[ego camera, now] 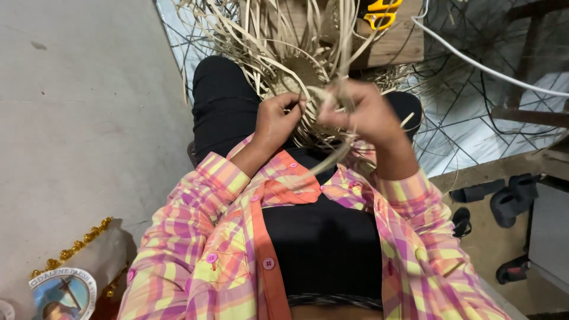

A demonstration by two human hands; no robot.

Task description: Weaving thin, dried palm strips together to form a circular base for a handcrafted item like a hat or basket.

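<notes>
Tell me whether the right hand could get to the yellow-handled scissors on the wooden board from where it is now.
Probably yes, but not freely. The right hand is closed on pale weaving strips, and the scissors lie beyond it on the wooden board, partly under loose strips. It would likely have to let go first.

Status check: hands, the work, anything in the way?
Left hand and right hand both pinching pale straw strips. Woven piece on lap. Loose strands crowd it.

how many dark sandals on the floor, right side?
4 visible: sandal one and sandal two by the right edge, sandal three beside the right sleeve, sandal four lower right. More may be hidden behind the furniture.
</notes>
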